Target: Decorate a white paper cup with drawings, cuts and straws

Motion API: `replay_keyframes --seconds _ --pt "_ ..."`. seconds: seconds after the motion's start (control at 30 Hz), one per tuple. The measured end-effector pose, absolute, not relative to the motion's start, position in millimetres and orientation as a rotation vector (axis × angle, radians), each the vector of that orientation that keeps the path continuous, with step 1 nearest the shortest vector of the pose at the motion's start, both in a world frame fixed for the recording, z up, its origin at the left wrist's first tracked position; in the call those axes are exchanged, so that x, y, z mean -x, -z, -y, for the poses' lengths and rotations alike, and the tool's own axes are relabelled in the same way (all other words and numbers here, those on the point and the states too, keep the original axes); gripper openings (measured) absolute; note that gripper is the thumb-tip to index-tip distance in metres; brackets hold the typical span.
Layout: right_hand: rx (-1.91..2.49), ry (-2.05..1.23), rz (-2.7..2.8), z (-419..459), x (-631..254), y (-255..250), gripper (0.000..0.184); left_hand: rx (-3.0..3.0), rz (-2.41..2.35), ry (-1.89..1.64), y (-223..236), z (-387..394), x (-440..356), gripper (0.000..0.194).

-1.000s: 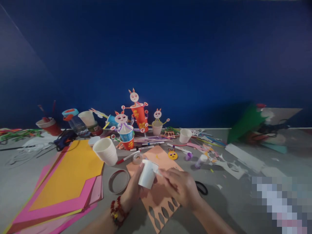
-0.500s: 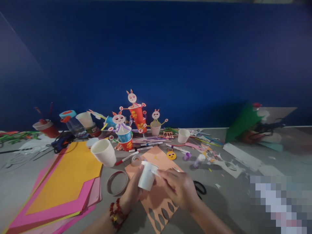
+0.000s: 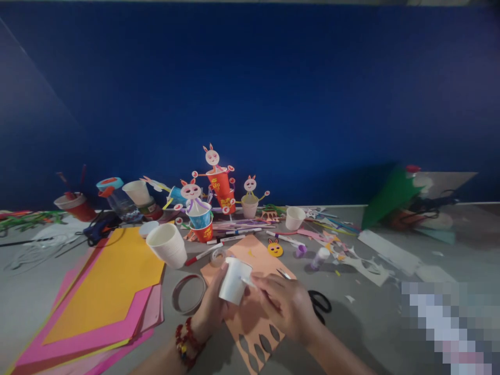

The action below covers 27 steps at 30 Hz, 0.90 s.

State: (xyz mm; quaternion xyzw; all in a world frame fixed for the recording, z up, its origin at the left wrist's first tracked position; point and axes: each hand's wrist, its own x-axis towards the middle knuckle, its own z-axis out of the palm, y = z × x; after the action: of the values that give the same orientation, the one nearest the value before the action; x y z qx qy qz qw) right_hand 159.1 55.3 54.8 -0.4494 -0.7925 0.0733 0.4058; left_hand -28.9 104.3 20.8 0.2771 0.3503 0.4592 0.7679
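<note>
A white paper cup (image 3: pixel 234 281) is tilted in my left hand (image 3: pixel 211 311), whose fingers are wrapped round its left side. My right hand (image 3: pixel 288 303) pinches a small white piece (image 3: pixel 247 282) against the cup's right side; its exact kind I cannot make out. Beneath both hands lies a peach paper sheet (image 3: pixel 250 325) with leaf-shaped holes cut near its front edge. Scissors (image 3: pixel 320 303) with black handles are partly covered by my right hand. A wide tape roll (image 3: pixel 189 294) lies just left of my left hand.
Stacked white cups (image 3: pixel 167 245) stand left of the sheet, beside yellow and pink paper (image 3: pixel 105 281). Behind are rabbit-faced cup figures (image 3: pixel 199 213) and several markers. A yellow face cutout (image 3: pixel 275 248), glue stick (image 3: pixel 321 258) and paper scraps (image 3: pixel 367 263) lie to the right.
The cup has tilted slightly and shifted a little left in my left hand. My right fingers have slid a bit lower along its side with the white piece. More of the scissors shows.
</note>
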Motion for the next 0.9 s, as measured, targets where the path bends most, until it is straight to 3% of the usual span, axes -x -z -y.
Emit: replay_keyframes --seconds 0.9 --pt "1.198 -0.179 1.969 -55.5 -157.8 -57.3 0.029 -0.610 -0.787 -0.965 -18.8 -104.5 29.6 0.047"
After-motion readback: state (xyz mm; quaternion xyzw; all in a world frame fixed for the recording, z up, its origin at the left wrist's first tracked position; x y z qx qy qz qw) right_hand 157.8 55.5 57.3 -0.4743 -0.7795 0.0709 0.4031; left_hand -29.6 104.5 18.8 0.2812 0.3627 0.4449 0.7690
